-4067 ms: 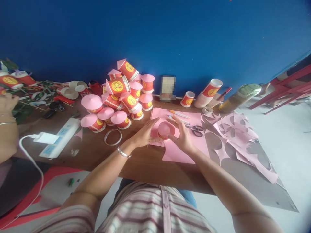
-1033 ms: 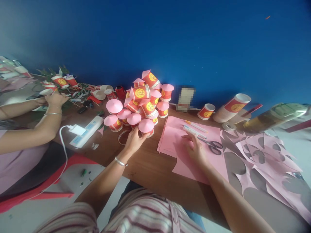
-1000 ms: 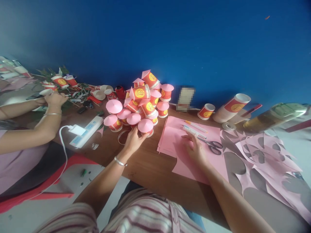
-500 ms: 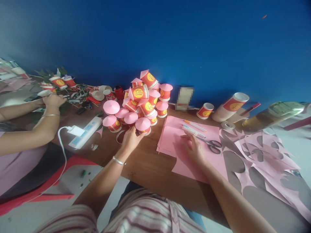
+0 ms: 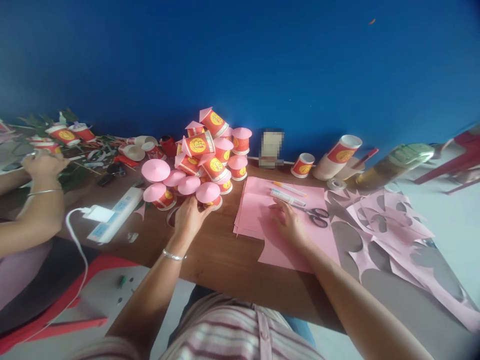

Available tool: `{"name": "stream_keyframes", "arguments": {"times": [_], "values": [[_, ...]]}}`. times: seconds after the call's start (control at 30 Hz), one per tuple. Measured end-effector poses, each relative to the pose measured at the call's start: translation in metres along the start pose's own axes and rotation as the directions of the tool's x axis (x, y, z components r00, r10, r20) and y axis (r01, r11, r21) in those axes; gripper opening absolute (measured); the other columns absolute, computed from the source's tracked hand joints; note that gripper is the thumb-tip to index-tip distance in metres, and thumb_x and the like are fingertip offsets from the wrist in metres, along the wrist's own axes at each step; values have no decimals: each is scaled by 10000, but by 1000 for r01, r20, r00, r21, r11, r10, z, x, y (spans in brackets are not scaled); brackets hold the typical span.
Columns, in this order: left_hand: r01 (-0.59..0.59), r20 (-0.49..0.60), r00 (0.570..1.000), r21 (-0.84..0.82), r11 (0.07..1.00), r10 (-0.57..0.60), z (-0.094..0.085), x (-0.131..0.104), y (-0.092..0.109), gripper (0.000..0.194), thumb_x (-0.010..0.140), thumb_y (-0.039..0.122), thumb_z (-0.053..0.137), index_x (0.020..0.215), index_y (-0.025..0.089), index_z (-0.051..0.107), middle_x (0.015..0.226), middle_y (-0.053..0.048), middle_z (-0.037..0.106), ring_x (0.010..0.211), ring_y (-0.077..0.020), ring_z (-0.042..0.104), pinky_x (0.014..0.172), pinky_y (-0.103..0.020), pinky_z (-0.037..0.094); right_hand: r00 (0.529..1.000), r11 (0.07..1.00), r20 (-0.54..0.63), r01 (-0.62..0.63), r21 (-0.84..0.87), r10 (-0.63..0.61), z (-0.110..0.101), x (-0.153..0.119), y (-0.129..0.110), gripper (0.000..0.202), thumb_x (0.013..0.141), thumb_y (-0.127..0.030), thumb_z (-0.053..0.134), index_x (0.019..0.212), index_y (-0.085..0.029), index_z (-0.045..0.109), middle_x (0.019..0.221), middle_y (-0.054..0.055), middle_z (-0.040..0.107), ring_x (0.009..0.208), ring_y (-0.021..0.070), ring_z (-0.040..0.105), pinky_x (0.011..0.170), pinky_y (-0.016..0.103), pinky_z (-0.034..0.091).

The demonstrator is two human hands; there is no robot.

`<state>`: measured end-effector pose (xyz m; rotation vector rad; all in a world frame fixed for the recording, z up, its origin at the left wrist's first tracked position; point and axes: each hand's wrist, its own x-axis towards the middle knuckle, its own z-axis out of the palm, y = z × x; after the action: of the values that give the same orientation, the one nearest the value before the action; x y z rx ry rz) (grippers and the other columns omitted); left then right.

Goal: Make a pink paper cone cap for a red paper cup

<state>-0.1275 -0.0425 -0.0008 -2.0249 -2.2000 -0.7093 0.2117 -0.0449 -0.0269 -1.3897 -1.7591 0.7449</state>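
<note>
A pile of red paper cups with pink cone tops point(image 5: 198, 145) stands against the blue wall. At its front edge my left hand point(image 5: 190, 218) has its fingers around the near side of one capped cup point(image 5: 215, 203), which rests on the table. My right hand point(image 5: 290, 224) lies on the pink paper sheets point(image 5: 258, 205), fingers apart and holding nothing. Just beyond its fingertips are a white marker point(image 5: 282, 196) and an orange-tipped pen point(image 5: 288, 189), with black-handled scissors point(image 5: 318, 218) to the right.
Pink paper offcuts point(image 5: 393, 220) spread at the right. A lone cup point(image 5: 302, 165), stacked cups point(image 5: 342, 155), tape point(image 5: 336, 184) and a bottle point(image 5: 397, 162) stand near the wall. At left are a power strip point(image 5: 116, 215) and another person's hand point(image 5: 45, 162).
The camera view has turned slightly to the right, so most things appear further left. My left hand stays at the same cup and my right hand stays on the pink paper.
</note>
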Motion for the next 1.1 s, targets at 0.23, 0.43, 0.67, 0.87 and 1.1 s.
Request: {"name": "stream_keyframes", "arguments": {"times": [0.23, 0.43, 0.67, 0.87, 1.1], "values": [[10, -63, 998, 90, 996, -4, -10, -7, 4, 441, 836, 648, 641, 792, 222, 539, 834, -97, 719, 800, -284, 690, 615, -320, 422, 999, 999, -15, 47, 5, -47, 1, 2, 0, 441, 907, -259, 618, 1347, -231, 612, 1189, 113, 753, 1178, 303, 686, 1055, 519, 551], [-217, 17, 976, 42, 975, 217, -29, -27, 8, 340, 971, 461, 544, 719, 235, 514, 687, -32, 652, 690, -224, 631, 663, -332, 427, 996, 996, -12, 87, -18, -88, -3, 4, -2, 275, 919, -265, 619, 1184, -252, 693, 1167, 92, 765, 1164, 274, 696, 1036, 452, 564], [-321, -47, 943, 127, 938, 329, -46, -55, -11, 210, 993, 365, 571, 1116, 214, 649, 1105, -106, 729, 1063, -298, 682, 903, -396, 522, 989, 989, -36, 143, -45, -145, 1, 5, 3, 237, 900, -211, 603, 1098, -263, 721, 1153, 90, 767, 1148, 276, 691, 1042, 458, 555], [-274, 8, 959, 269, 923, 283, -49, -66, -35, 300, 984, 379, 557, 1172, 167, 654, 1160, -175, 708, 1041, -359, 655, 939, -480, 506, 992, 994, -61, 109, -29, -111, 1, 5, 1, 223, 899, -194, 593, 1063, -262, 727, 1152, 85, 764, 1143, 276, 704, 1030, 462, 560], [-258, 102, 966, 263, 930, 239, -40, -69, -51, 187, 984, 310, 523, 994, 204, 677, 1049, -122, 743, 924, -334, 654, 827, -457, 491, 995, 997, -57, 78, -4, -78, -3, 2, -5, 203, 910, -230, 586, 1050, -246, 730, 1170, 95, 759, 1163, 279, 698, 1056, 474, 553]]}}
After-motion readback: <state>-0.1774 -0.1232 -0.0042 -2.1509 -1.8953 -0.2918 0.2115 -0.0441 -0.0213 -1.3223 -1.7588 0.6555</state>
